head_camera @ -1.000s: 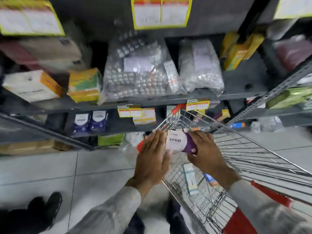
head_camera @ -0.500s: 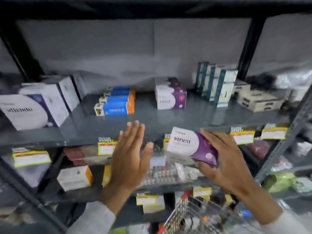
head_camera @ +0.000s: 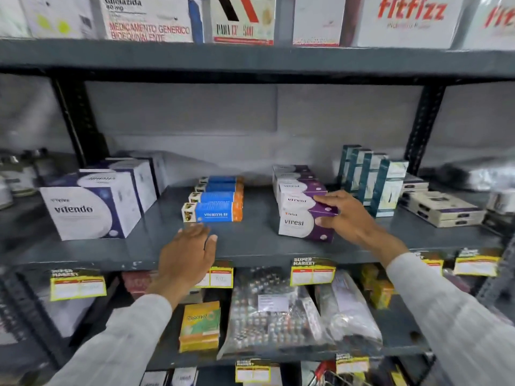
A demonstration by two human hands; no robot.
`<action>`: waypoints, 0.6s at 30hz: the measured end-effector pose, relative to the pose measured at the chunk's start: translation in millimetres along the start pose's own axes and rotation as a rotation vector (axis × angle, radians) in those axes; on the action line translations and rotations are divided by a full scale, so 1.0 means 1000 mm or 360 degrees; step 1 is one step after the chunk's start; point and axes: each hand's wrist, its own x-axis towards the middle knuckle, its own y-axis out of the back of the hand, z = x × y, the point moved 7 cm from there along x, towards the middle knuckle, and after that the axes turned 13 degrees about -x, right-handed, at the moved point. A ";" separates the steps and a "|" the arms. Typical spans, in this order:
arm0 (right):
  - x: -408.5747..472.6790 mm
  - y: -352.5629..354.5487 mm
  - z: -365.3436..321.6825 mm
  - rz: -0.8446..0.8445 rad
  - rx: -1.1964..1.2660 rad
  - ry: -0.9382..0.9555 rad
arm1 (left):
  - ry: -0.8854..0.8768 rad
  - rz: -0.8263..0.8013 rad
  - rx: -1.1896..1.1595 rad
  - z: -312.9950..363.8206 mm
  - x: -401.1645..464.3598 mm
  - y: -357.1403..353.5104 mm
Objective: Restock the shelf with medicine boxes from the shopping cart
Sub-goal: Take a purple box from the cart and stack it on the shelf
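Note:
My right hand (head_camera: pixel 347 215) grips a white-and-purple Viresi box (head_camera: pixel 302 201) and holds it on top of another Viresi box (head_camera: pixel 298 226) on the grey middle shelf (head_camera: pixel 250 246). More Viresi boxes (head_camera: pixel 292 174) stand stacked behind. My left hand (head_camera: pixel 186 254) hovers open over the shelf's front edge, fingers spread, just below the blue-and-orange Vivalyn boxes (head_camera: pixel 213 213). A sliver of the shopping cart (head_camera: pixel 328 371) shows at the bottom edge.
Large Vilendo boxes (head_camera: pixel 89 210) stand at the shelf's left, teal-and-white upright boxes (head_camera: pixel 376 179) and flat cream boxes (head_camera: pixel 443 210) at the right. Bagged blister packs (head_camera: pixel 270 310) and a yellow box (head_camera: pixel 199 327) fill the shelf below. Yellow price tags (head_camera: pixel 312 271) hang on the shelf edge.
The view rose from the cart to the middle shelf. My right hand carried the Viresi box up and forward onto the Viresi stack. My left hand moved up to the shelf edge.

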 end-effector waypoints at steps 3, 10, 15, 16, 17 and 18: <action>0.003 -0.004 0.009 -0.0007 -0.0016 -0.0005 | -0.0018 -0.0005 0.0036 0.001 0.000 -0.001; -0.009 -0.009 0.004 0.0019 -0.0127 0.0078 | 0.0038 -0.0072 -0.0054 -0.001 0.001 -0.001; -0.060 0.014 -0.011 0.0543 -0.0291 0.0206 | 0.0049 0.0227 -0.0409 0.019 -0.012 0.028; -0.079 0.019 -0.014 0.0711 -0.0244 0.0286 | -0.0049 0.0365 -0.0434 0.029 -0.023 0.030; -0.098 0.022 -0.015 0.0870 -0.0223 0.0361 | -0.0158 0.0499 -0.0474 0.040 -0.037 0.030; -0.119 0.020 -0.013 0.0990 -0.0218 0.0424 | -0.0271 0.0608 -0.0531 0.052 -0.054 0.025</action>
